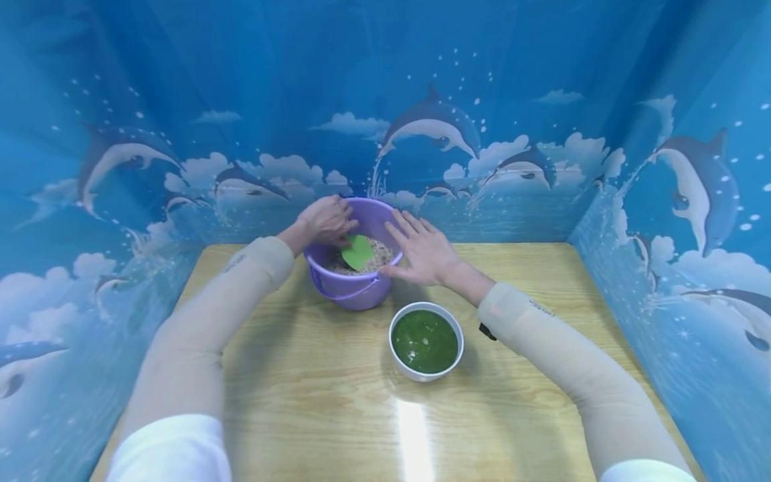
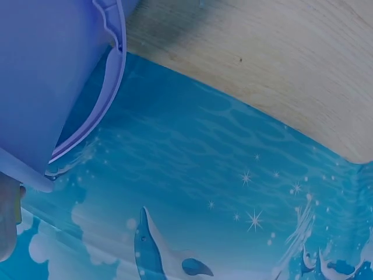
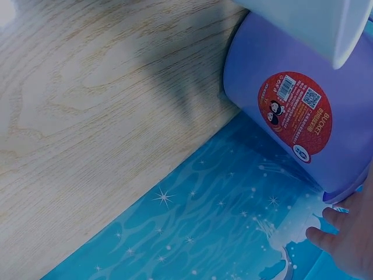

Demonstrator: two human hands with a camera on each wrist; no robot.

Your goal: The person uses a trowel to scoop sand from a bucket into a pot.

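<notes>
A purple bucket [image 1: 353, 288] stands at the back of the table, holding pale, grainy material [image 1: 381, 254]. My left hand [image 1: 328, 219] reaches over its left rim, with curled fingers at a flat green leaf-shaped piece [image 1: 358, 253] that it seems to pinch. In the left wrist view, only part of a finger [image 2: 8, 219] shows beyond the bucket rim. My right hand [image 1: 426, 253] lies at the right rim, fingers straight and spread, thumb apart. Its fingertips [image 3: 322, 238] show beside the rim in the right wrist view.
A white bowl [image 1: 456, 361] of dark green liquid [image 1: 424, 341] stands in front of the bucket, near my right forearm. The wooden table [image 1: 313, 402] is enclosed at the back and sides by blue dolphin-print sheeting [image 1: 289, 80].
</notes>
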